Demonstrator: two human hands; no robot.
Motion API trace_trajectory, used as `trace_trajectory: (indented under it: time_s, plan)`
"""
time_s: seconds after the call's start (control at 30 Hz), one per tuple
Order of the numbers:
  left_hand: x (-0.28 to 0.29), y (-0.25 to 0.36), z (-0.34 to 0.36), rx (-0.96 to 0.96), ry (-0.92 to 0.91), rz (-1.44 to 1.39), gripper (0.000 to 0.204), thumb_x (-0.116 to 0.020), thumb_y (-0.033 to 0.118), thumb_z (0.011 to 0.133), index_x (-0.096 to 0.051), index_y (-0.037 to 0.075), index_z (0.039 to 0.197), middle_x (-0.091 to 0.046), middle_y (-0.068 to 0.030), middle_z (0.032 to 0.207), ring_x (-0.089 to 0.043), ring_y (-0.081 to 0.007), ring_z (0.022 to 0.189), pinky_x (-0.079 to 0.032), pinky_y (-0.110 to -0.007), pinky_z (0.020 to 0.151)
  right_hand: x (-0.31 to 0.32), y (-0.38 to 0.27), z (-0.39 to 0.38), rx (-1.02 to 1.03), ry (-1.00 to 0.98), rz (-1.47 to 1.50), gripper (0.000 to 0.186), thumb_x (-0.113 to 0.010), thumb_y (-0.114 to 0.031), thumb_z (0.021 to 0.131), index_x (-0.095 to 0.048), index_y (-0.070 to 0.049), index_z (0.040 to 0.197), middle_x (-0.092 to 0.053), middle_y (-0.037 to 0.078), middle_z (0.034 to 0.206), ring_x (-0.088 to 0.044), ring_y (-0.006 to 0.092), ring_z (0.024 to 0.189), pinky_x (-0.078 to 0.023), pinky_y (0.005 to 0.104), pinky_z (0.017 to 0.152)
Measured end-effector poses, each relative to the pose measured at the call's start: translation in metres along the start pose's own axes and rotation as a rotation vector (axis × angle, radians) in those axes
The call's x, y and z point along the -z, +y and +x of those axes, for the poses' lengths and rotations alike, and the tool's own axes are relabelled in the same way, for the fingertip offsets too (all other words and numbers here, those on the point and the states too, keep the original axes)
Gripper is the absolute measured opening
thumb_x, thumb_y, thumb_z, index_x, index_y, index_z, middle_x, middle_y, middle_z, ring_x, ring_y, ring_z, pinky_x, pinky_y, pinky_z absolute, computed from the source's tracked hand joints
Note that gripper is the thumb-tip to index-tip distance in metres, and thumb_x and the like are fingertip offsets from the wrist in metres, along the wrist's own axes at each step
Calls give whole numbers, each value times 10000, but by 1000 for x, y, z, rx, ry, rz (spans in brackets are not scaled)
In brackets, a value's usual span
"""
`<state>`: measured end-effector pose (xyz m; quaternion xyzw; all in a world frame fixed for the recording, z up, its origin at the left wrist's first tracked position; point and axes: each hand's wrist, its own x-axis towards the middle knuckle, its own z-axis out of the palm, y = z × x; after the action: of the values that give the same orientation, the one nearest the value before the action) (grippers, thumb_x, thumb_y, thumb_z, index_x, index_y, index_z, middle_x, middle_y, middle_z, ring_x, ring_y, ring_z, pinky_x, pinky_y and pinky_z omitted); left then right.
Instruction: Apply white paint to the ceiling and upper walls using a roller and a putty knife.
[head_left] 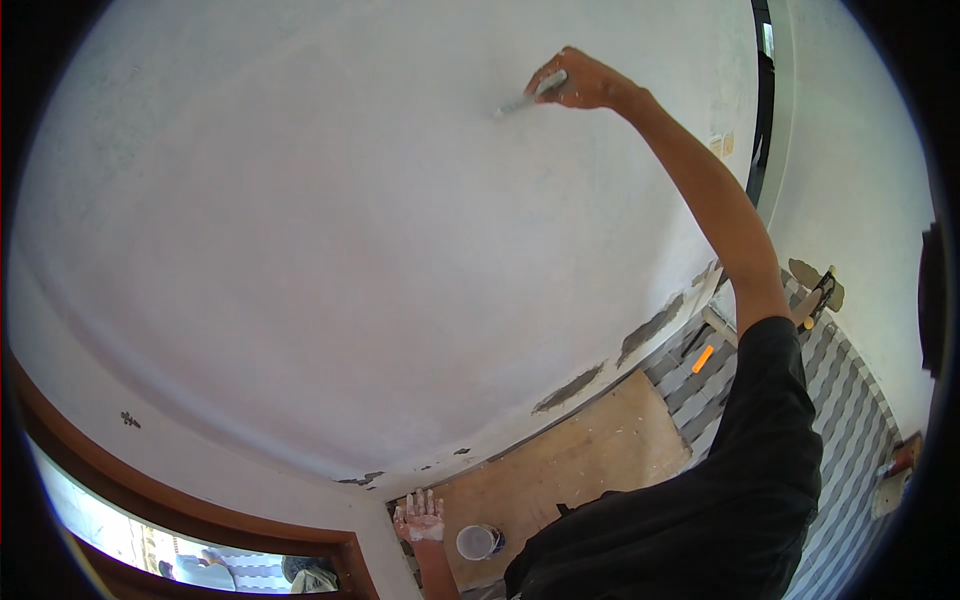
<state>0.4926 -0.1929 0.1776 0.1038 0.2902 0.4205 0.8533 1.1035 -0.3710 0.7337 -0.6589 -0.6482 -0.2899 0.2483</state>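
Observation:
My right hand (585, 80) is raised high in front of the white wall (330, 230), closed around a flat light-grey tool (525, 102). The tool is seen nearly edge-on, and its far end reaches the wall surface or just short of it; its exact kind is unclear. Low down, near the foot of the wall, my left hand (421, 516) has its fingers spread and holds nothing. White powder or paste coats its palm and fingers. Beside it on the floor stands a small whitish tub (480, 542).
A brown board (600, 440) covers floor along the wall's base, where plaster is chipped (570, 388). An orange block (703, 360) lies on the grey patterned tiles (845, 430). A brown window frame (190, 505) borders the lower left. Containers (898, 475) stand at far right.

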Motion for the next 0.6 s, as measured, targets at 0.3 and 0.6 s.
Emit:
trace_trajectory:
  time_s: [0.3, 0.6]
  plan:
    - [-4, -2, 3, 65, 45, 5, 686, -573, 497, 774, -382, 166, 1344, -447, -80, 1352, -416, -327, 1243, -386, -543, 955, -11, 1, -4, 138, 491, -72, 278, -668, -20, 781, -671, -109, 1044, -663, 54, 1054, -616, 230, 1020, -509, 322, 856]
    - [6, -15, 30, 143, -3, 13, 683, -578, 521, 786, -381, 177, 1342, -415, -74, 1373, -372, -312, 1279, -342, -547, 997, -148, -1, -112, 44, 356, -116, 437, -623, -22, 761, -587, -164, 1173, -556, 22, 1260, -545, 211, 1145, -508, 343, 865]
